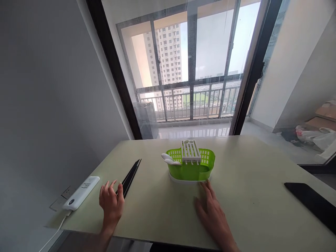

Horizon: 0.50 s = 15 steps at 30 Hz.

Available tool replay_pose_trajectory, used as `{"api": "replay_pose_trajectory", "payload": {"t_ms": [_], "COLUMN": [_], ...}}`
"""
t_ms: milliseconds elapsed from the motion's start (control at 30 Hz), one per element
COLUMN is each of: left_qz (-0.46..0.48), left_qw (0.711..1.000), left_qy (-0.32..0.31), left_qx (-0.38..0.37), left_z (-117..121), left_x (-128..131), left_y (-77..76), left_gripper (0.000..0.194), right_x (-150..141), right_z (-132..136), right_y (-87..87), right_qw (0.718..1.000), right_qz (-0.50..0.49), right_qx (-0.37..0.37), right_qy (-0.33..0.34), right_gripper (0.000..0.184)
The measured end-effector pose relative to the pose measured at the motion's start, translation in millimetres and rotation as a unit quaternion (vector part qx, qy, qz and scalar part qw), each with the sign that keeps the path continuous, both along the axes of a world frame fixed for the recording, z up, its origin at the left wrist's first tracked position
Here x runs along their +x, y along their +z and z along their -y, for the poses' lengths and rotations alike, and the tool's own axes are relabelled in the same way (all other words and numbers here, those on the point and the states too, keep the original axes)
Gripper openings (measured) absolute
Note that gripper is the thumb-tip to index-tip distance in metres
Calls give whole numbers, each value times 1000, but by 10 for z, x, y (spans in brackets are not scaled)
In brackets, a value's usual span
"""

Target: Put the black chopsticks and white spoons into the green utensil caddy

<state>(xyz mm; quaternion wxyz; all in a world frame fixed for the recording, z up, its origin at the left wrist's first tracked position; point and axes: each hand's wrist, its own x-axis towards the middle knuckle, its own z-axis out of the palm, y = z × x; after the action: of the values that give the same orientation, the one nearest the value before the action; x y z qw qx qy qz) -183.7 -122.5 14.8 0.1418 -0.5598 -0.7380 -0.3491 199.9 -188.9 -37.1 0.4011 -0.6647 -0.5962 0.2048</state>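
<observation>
Holding white spoons [171, 161] already, the green basket [189, 172] has black chopsticks [129, 178] outside at nine o'clock; hands [111, 203] are apart, gripping nothing.

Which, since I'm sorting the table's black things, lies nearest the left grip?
The black chopsticks, slim and close by the left grip; the flat black slab lies well away, at the view's right edge.

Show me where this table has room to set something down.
Widest: right of the green basket and right hand, up to the black slab. Smaller: between basket and black chopsticks. Crowded: the left side, where chopsticks, left hand and white device sit close.
</observation>
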Motion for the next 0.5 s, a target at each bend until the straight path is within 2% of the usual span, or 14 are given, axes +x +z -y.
{"api": "replay_pose_trajectory", "payload": {"t_ms": [133,300,400,500], "left_qz": [28,84,94,72], "left_qw": [998,995,993,993], "left_qy": [54,55,60,86], "left_qx": [-12,16,30,22], "left_z": [129,310,255,103], "left_x": [91,112,131,127], "left_y": [-64,-113,-143,-186], "left_gripper": [63,66,60,53], "right_x": [-4,-4,1,5], "right_z": [-6,-12,-5,1], "right_y": [6,-6,-11,-9], "right_qw": [1000,1000,1000,1000], "right_qz": [-1,-3,-6,-7], "right_qx": [6,9,14,17], "right_qy": [-4,-8,-3,-1], "right_gripper": [56,57,57,57]}}
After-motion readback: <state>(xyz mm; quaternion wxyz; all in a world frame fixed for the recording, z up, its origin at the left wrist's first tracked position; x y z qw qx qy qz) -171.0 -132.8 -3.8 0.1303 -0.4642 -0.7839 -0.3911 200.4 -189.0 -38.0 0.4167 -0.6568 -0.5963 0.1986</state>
